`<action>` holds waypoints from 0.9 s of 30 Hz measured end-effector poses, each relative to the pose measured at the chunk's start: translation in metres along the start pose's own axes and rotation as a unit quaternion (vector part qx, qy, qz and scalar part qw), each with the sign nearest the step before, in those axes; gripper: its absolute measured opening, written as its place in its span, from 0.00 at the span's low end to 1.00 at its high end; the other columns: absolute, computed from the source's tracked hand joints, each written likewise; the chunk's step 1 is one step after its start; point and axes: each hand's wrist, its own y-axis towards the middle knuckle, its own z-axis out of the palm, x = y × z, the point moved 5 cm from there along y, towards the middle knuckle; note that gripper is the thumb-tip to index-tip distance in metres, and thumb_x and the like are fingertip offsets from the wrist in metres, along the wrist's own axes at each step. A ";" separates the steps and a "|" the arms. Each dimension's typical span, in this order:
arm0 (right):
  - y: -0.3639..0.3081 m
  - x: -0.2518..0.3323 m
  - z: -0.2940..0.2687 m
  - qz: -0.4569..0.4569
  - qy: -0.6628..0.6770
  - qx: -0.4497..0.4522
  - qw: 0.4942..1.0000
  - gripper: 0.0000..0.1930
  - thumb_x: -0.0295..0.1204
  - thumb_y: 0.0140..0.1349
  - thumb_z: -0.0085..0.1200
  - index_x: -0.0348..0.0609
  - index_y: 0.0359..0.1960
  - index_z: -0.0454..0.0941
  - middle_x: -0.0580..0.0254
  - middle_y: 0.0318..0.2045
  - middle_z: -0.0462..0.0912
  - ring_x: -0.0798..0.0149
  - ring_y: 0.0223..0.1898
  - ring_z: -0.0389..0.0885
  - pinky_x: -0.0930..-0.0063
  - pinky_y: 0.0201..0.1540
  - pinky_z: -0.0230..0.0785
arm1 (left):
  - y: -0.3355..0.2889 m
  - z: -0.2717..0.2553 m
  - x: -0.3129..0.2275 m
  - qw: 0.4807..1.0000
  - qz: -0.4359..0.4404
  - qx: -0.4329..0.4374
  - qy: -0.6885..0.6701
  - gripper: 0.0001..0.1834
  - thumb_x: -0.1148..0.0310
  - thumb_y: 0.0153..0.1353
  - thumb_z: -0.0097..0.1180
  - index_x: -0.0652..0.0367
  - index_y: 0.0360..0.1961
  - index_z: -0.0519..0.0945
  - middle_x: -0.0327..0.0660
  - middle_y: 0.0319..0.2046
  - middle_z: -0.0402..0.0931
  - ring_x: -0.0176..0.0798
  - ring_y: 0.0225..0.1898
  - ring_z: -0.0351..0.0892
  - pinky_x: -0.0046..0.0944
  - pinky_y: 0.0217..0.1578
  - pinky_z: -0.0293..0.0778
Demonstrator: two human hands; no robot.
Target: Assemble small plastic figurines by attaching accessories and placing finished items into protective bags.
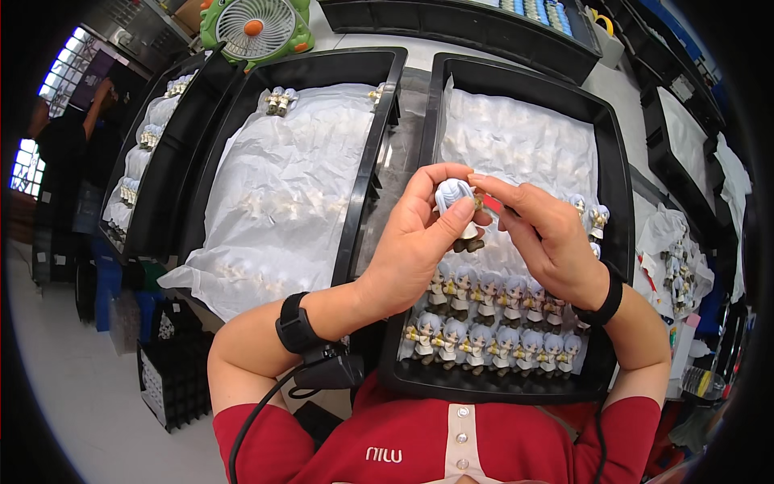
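Observation:
My left hand (414, 250) is closed round a small figurine (454, 194) with pale blue hair, a white outfit and brown feet. The thumb presses on its side, and it is held upright above the right tray. At the figurine's right side, my right hand (552, 234) pinches a small red piece (491, 205), mostly hidden by the fingers; I cannot tell its kind. Below both hands, rows of similar figurines (476, 343) stand in the near part of the black tray (619, 202). White tissue paper (516, 133) covers its far part.
To the left, another black tray (355, 218) holds tissue paper (282, 177) and several figurines (280, 101). A green fan (254, 31) stands behind it. More trays line the far edge and both sides. At far left, a person (72, 121) is partly visible.

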 end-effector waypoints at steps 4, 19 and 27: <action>-0.001 0.002 0.001 0.015 -0.034 0.009 0.999 0.26 0.12 0.53 0.44 0.45 0.56 0.70 0.56 0.26 0.74 0.63 0.25 0.74 0.74 0.31 0.67 | 0.001 -0.001 0.001 1.000 0.002 0.001 0.001 0.18 0.65 0.65 0.48 0.56 0.54 0.62 0.39 0.41 0.71 0.32 0.44 0.72 0.37 0.44 0.71; -0.002 -0.004 0.003 0.002 -0.047 -0.017 0.999 0.26 0.16 0.53 0.46 0.52 0.55 0.71 0.58 0.26 0.74 0.57 0.21 0.76 0.69 0.24 0.68 | 0.001 0.001 0.001 1.000 -0.004 -0.010 0.012 0.17 0.66 0.66 0.46 0.57 0.53 0.61 0.41 0.38 0.71 0.32 0.40 0.72 0.37 0.43 0.72; -0.002 0.000 0.002 -0.001 -0.114 -0.014 0.993 0.29 0.16 0.49 0.47 0.54 0.55 0.71 0.61 0.24 0.73 0.58 0.19 0.75 0.68 0.21 0.68 | 0.001 0.001 0.002 0.999 0.004 -0.020 0.027 0.16 0.68 0.66 0.45 0.58 0.53 0.60 0.41 0.39 0.71 0.32 0.41 0.72 0.38 0.43 0.73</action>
